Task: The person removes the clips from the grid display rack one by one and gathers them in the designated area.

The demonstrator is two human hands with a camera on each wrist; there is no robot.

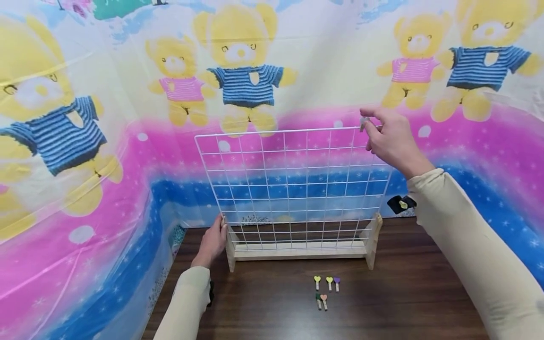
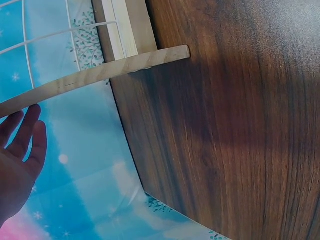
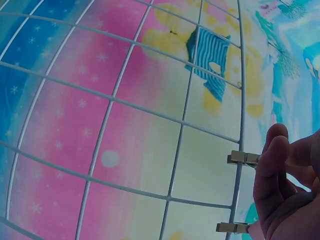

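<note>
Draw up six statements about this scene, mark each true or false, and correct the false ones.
1. The left hand touches the left side of the stand. True.
2. The right hand pinches a clip at the top of the grid. True.
3. Five loose clips lie on the table. True.
4. All five are yellow-topped. False: two are; the others are purple, dark green and orange.
5. The grid lies flat on the table. False: it stands up in the stand.
6. The right wrist view shows no clip on the grid. False: it shows two.
</note>
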